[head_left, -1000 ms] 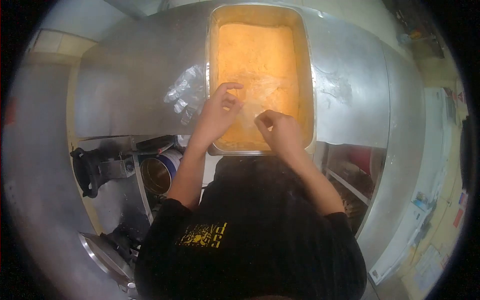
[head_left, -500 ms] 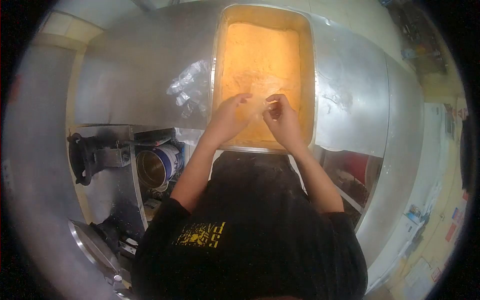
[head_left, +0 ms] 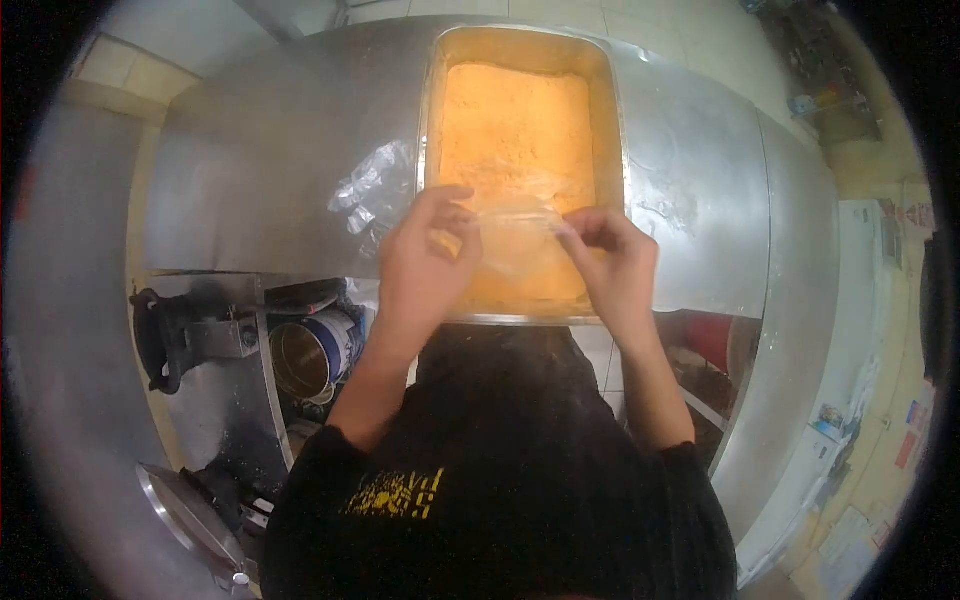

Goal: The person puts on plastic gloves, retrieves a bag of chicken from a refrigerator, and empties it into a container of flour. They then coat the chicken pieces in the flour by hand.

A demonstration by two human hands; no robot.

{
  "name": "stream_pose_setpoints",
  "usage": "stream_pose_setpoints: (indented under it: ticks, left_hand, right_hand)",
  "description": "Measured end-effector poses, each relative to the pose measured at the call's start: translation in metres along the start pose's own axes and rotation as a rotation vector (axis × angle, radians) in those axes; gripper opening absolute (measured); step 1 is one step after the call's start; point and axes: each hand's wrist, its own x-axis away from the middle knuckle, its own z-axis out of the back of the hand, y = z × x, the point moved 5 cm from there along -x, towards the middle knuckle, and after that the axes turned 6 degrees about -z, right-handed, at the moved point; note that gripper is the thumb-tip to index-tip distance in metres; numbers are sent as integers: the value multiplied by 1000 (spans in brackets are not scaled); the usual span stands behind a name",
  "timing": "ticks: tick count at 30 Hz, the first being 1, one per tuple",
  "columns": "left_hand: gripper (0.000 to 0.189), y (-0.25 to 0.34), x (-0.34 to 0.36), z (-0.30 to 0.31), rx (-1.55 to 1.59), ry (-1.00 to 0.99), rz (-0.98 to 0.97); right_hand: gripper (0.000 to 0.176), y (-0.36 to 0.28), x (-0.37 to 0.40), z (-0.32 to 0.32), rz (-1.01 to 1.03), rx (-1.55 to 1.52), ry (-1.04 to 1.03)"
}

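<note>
A thin clear plastic bag (head_left: 515,228) is stretched between my two hands, over a deep metal pan (head_left: 618,130). My left hand (head_left: 425,262) pinches one side of its upper edge between thumb and fingers. On the other side, my right hand (head_left: 615,258) grips the edge with thumb and fingertips. Beneath lies a broad, flat layer of orange, crumbly-looking food (head_left: 515,115) that fills the pan's floor. Its near part shows through the plastic.
Crinkled clear plastic (head_left: 372,190) lies on the steel table (head_left: 265,180) left of the pan. Below the table, a large open bucket (head_left: 302,360) stands on a shelf. A round metal lid or pan (head_left: 190,515) is at lower left, and a white cabinet (head_left: 860,270) at right.
My hands have moved apart, drawing the plastic bag out wide between them. The right hand shifted to the right and the left hand to the left. The view has tilted slightly.
</note>
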Motion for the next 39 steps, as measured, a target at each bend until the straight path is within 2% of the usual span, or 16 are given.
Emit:
stream_pose_setpoints:
  ticks: [2,5,8,11,14,17,20,21,24,27,30,33,36,37,39]
  left_hand:
    - [35,36,6,15,-12,44,-120]
    - [36,66,15,31,-18,34,-184]
    - [37,49,7,29,38,51,-61]
    - [39,9,-6,14,-46,-41,38]
    - [42,1,-7,2,-371,-125,-182]
    - [42,11,15,-9,-100,-143,-293]
    - [44,10,24,-37,-75,-300,-312]
    - [48,-1,26,-43,-17,-284,-219]
    - [47,-14,15,-48,91,-273,-202]
    - [43,-20,18,-53,302,-182,-145]
    - [38,-50,30,-69,398,-107,-67]
    - [50,-58,28,-84,218,-342,-74]
    - [52,-62,17,-90,96,-452,-79]
    - [65,-50,13,-80,47,-292,-287]
    - [75,-41,-2,-73,663,-222,12]
  right_hand:
    - [25,-45,13,11,-20,-96,-45]
    - [23,-86,22,26,57,-94,-6]
    - [24,-75,11,21,64,-47,42]
    - [22,-52,-8,2,132,98,22]
    - [19,-30,-22,-21,189,191,7]
    - [17,-17,-26,-38,221,199,-30]
    - [20,-20,-24,-47,239,190,-60]
    - [22,-22,-24,-48,247,189,-64]
    - [25,-27,-20,-46,316,224,-66]
    - [25,-29,-19,-47,320,203,-78]
    - [27,-33,-21,-43,274,177,-90]
    - [28,-37,-13,-47,308,176,-190]
    - [30,-50,0,-49,473,88,-125]
    - [29,-50,2,-45,562,64,24]
    - [26,-27,8,-45,387,88,28]
